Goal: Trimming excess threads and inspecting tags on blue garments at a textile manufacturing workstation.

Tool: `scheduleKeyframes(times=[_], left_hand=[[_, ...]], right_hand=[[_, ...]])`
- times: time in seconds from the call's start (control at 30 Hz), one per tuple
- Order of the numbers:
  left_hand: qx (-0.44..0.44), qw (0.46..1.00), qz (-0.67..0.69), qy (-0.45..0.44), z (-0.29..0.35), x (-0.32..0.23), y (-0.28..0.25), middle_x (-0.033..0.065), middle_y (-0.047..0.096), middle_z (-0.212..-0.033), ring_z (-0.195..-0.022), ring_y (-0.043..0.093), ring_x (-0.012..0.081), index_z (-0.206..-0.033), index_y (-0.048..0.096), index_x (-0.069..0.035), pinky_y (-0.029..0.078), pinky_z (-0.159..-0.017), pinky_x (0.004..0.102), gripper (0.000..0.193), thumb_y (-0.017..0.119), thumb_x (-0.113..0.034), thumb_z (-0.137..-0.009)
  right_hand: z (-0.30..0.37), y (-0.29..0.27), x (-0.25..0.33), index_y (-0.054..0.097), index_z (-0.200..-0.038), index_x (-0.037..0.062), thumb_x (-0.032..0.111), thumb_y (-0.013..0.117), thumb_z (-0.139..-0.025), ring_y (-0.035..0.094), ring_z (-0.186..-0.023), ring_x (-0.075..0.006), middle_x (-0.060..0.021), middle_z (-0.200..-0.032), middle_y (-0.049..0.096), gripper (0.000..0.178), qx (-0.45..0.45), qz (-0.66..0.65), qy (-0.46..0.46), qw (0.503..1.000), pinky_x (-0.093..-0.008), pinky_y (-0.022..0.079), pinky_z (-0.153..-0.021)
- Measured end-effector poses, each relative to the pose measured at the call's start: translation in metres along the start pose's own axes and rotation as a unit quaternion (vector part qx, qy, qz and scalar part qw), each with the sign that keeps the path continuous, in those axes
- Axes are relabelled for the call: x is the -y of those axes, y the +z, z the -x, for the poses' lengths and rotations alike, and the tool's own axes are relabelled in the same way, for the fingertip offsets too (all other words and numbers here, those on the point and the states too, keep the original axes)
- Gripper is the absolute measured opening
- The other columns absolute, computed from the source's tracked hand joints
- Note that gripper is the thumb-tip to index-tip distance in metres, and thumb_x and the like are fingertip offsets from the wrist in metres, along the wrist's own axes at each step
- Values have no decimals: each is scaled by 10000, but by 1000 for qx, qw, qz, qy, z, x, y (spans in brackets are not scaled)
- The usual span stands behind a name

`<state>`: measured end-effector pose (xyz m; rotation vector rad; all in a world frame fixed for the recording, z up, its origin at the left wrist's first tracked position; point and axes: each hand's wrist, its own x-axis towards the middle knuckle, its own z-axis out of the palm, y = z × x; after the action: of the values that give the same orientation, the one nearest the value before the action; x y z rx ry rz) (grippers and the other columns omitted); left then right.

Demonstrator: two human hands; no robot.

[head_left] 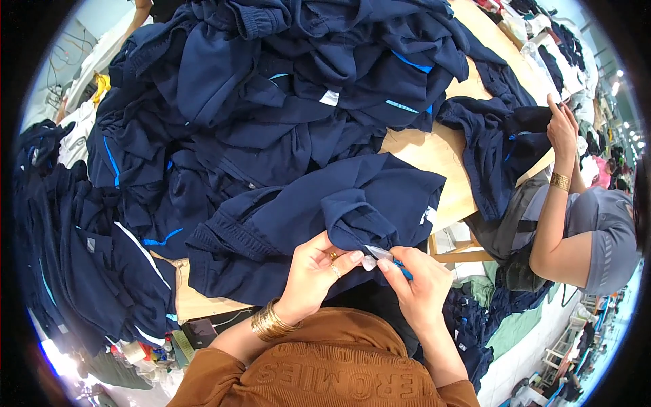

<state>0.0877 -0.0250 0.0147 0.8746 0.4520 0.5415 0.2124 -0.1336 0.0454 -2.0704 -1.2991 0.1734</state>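
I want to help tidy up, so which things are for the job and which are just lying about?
For the job:
navy garment, in the left hand
blue-handled blade, in the right hand
navy clothes pile, probably
wooden table, underneath

Seemingly just lying about:
yellow thing, far left
black box, below the table
green cloth, lower right

Pile of garments [285, 102] — on table [410, 146] | held garment [291, 210] — before pile | co-worker [605, 234]: right

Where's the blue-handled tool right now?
In the head view, right of and below centre, the blue-handled tool is in the right hand, its metal end close to the left hand and the navy garment.
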Motion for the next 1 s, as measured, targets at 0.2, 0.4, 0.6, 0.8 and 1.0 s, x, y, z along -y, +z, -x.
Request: scheduleKeyframes(times=[0.2, 0.4, 0.6, 0.8, 1.0], left_hand=[[-49, 999, -2, 4, -1, -5, 3, 46, 608, -864, -812, 575, 116, -983, 568, -9, 462, -773, 256, 181, 609, -6, -806], [-244, 957, -28, 153, -9, -52, -73, -11, 557, -852, -782, 534, 60, -1002, 524, -56, 442, -711, 223, 143, 543, -66, -861], [-261, 910, -300, 116, -8, -64, -115, -79, 478, -670, -573, 386, -3, -837, 539, -66, 289, -519, 155, 55, 579, -100, -853], [-278, 852, -411, 166, -7, -56, -119, 17, 547, -932, -818, 511, 91, -1046, 517, -32, 415, -740, 220, 251, 615, -102, -826], [-195, 816, -489, 240, 9, -51, -49, 81, 513, -1117, -1031, 497, 218, -1116, 516, -40, 375, -909, 340, 350, 626, -83, -786]], right_hand=[[-2, -6, -11, 594, -863, 41, 149, 650, -780, 588, -649, -156, -71, -727, 601, 148, -35, -156, 142, 977, -257, 453, -615], [0, -37, -62, 566, -908, 24, 165, 642, -788, 510, -718, -95, -25, -774, 563, 200, -150, -100, 212, 960, -248, 410, -636], [16, -11, -123, 586, -806, 0, 162, 646, -795, 455, -564, -106, -81, -621, 518, 173, -80, 5, 278, 957, -261, 379, -540], [25, 15, -105, 627, -844, 23, 178, 664, -776, 471, -569, -82, -43, -604, 541, 172, -29, -73, 272, 959, -238, 394, -545], [16, 33, -86, 644, -864, 29, 132, 637, -806, 470, -551, -28, 21, -633, 548, 118, 23, -322, 332, 886, -184, 370, -519]])
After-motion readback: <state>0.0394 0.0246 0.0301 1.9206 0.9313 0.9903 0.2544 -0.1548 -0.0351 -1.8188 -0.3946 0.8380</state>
